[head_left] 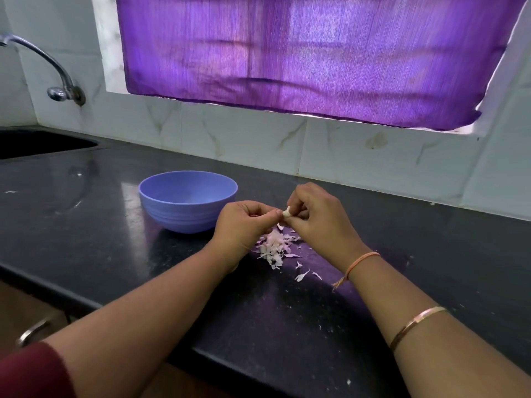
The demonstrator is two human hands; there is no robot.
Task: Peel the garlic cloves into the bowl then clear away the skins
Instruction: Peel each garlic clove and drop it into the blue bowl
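Peeling was under way: the left hand [244, 222] and right hand [316, 216], fingers curled, both pinched a garlic clove [286, 212] above the skins [274, 247] midway between the counter's [115, 225] front and back edges, and the next move was probably to strip it bare and drop it into the bowl [184, 216] just to the left.

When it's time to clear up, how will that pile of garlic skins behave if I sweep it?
The garlic skins look thin and papery, so probably very light and apt to scatter; stray flakes already lie apart on the counter. Flat ones may cling and resist pinching.
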